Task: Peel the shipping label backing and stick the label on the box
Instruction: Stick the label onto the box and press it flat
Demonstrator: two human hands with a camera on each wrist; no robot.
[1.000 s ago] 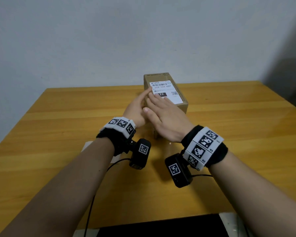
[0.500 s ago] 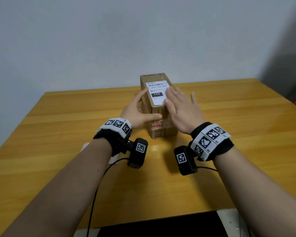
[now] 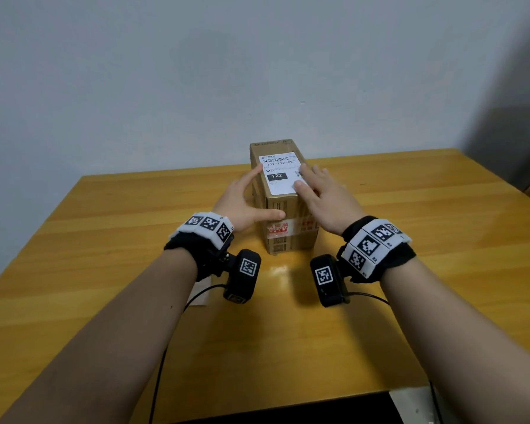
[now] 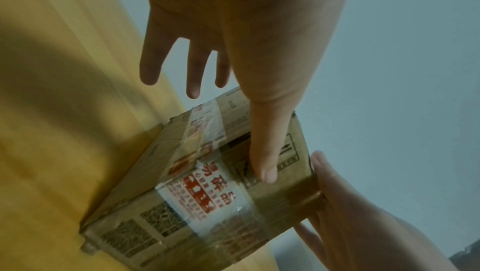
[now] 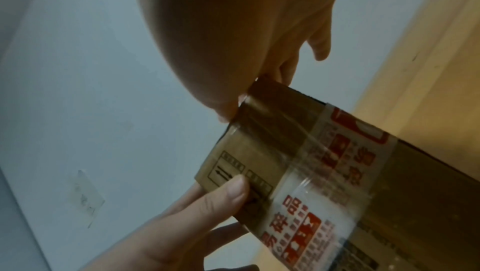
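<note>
A tall brown cardboard box (image 3: pixel 289 221) stands on the wooden table (image 3: pixel 104 270), with red-and-white tape around it. The white shipping label (image 3: pixel 279 172), printed with a barcode and "122", lies flat on the box's top. My left hand (image 3: pixel 245 201) is at the box's left side, index fingertip at the top edge and thumb (image 4: pixel 263 152) laid on the near face. My right hand (image 3: pixel 314 186) rests straight fingers on the label's right edge, its thumb (image 5: pixel 226 109) at the top corner. In the wrist views the box (image 4: pixel 207 193) (image 5: pixel 337 172) shows only its taped sides.
A white sheet of paper (image 3: pixel 202 293) lies on the table under my left wrist. A grey wall rises behind the table's far edge. Camera cables trail off the near edge, where a white object (image 3: pixel 410 405) shows below.
My right hand slid from the label's near end across to its right edge. The box went from turned askew to square. The left hand stayed at the left side.
</note>
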